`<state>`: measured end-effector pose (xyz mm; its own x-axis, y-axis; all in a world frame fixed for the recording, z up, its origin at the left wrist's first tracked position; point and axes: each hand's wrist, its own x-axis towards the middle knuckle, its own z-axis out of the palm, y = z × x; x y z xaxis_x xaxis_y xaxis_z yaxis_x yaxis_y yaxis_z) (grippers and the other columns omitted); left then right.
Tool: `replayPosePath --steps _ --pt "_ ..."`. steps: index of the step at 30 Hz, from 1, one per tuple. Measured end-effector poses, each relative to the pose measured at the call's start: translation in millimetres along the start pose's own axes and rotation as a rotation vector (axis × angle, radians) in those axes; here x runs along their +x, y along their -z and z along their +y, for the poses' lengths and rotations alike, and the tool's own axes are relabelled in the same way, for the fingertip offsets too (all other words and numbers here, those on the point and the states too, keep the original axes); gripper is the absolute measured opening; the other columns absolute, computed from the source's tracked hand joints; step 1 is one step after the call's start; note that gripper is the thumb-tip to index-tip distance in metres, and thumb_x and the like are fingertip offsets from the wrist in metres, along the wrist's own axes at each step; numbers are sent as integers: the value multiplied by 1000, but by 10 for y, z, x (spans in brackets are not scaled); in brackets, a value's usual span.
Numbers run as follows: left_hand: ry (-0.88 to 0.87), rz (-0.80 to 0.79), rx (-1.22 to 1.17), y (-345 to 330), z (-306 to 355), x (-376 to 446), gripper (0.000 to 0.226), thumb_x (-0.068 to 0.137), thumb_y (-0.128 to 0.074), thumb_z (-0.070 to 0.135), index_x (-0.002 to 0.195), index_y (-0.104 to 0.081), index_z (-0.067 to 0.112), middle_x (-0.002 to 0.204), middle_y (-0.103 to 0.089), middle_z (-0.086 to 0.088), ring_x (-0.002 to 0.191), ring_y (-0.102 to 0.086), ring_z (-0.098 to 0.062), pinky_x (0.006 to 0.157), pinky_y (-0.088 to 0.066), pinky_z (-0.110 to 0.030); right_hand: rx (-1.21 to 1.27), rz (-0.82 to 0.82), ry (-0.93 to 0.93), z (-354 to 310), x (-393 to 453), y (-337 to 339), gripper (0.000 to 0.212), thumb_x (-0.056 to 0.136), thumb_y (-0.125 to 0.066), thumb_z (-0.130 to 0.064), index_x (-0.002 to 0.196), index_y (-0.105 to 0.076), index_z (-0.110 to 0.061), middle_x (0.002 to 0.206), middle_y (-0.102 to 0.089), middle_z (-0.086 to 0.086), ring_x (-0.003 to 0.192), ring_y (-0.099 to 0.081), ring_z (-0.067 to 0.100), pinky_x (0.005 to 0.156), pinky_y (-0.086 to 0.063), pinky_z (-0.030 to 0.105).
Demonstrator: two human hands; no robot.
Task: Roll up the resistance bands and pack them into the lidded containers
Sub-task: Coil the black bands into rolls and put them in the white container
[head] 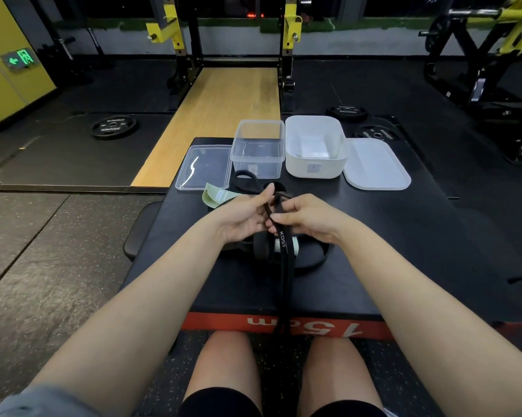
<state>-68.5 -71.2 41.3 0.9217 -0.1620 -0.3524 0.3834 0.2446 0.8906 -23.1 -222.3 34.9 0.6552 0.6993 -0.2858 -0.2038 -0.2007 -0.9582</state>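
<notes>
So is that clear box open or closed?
Open. The clear box has no lid on; its clear lid lies flat on the black platform just left of it.

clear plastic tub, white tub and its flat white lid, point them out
clear plastic tub (258, 159), head view, front wall
white tub (313, 168), head view, front wall
flat white lid (375, 164), head view, top face

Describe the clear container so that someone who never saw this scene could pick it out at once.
On the black platform before the person, two open tubs stand side by side at the far edge. The clear container is the left one, see-through, unlike the opaque white container beside it; its flat clear lid lies to its left.
</notes>
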Motion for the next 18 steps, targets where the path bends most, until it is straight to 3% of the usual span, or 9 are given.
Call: replayPosePath --steps 3,6,8,12,15,18 --pt "-69 56 10 -31 -36 21 32 98 -41 34 87 -62 12 73 -68 3 62 -56 -14 51 -42 -25 10 -3 9 61 -10 -33 15 92 -55 -1 101 -64 5 87 -70 8 76 -70 11 73 -56 20" --pt "-119 148 -46 -28 -49 53 27 99 -43 29 89 -61 11 79 -69 3 73 -66 -11 66 -51 -26 57 -31 -36 128 -11 -33 18 95 -53 -11 103 -65 -1 100 -69 12 88 -69 16 83 -55 24" --pt "-149 174 -108 -22 -27 49 25 99 -43 25 87 -59 10 76 -64 3 70 -68 -8 75 -53 -26 107 -22 -124 169 -19 -3 25 96 -51 -27 104 -64 -7 105 -68 12 93 -68 17 86 -55 26" --pt "-139 217 -175 22 21 25 24 100 -38 17 87 -56 10 70 -55 0 55 -60 -8 70 -52 -25 420 111 -202 238 -35 101 50 95 -45 -47 114 -55 -2 108 -67 12 95 -68 20 79 -58 29" --pt "-78 147 -209 79 32 -31 21 96 -35 15 89 -54 9 63 -50 0 53 -52 -12 66 -50 -25 766 287 -134 257 15 153 57 96 -45 -43 121 -45 8 106 -65 18 86 -69 25 70 -60 32" --pt "10 41 -184 123 5 -85 17 93 -37 13 95 -52 6 65 -53 -3 58 -54 -15 69 -52 -29 880 302 -130 209 95 132 57 101 -37 -37 129 -42 12 104 -64 23 76 -71 29 61 -60 35"
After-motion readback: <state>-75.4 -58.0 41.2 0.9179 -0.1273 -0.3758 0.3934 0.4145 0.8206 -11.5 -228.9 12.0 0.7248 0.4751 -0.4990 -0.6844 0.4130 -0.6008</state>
